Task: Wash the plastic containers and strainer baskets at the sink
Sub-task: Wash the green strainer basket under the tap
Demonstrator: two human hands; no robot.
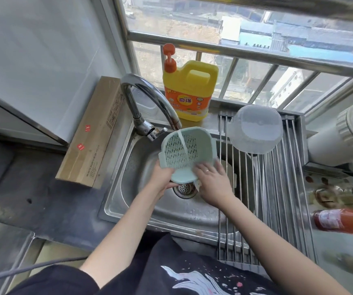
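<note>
My left hand [163,179] gripping the near rim of the green strainer basket [187,153] over the sink [128,167], tap water [182,143] streaming onto its holes, my right hand [212,182] fingers spread flat on its side, clear plastic container [256,128] upturned on the drying rack [277,188] to the right, yellow detergent bottle [189,90] far behind

detergent jug [189,90] – windowsill | cardboard box [90,133] – left counter | red sauce bottle [341,221] – right
</note>
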